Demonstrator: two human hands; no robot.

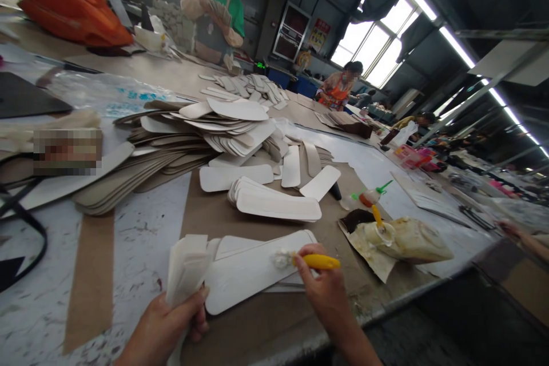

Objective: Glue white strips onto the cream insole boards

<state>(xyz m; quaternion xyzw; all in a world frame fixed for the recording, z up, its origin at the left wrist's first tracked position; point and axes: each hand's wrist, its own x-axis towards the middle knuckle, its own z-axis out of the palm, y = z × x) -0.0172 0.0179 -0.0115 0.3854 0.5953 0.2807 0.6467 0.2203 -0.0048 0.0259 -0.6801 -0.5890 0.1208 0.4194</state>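
Note:
My right hand [321,280] is closed around the yellow handle of a brush [319,261]. Its pale bristles touch a long white rounded panel [244,271] lying on brown paper. More such panels lie partly under that one. My left hand [175,317] grips a bundle of narrow white strips [187,267], held upright at the left end of the panel. Just beyond lies a small stack of white rounded pieces [277,201]. To the right, a stained glue container [414,240] lies on its side, with a second yellow handle [376,215] at its opening.
Large piles of curved panels [171,148] spread across the table behind. A small bottle with a green tip [369,197] stands near the glue container. An orange bag [75,6] sits far left. One co-worker in a green shirt [235,11] stands across the table; others are farther back.

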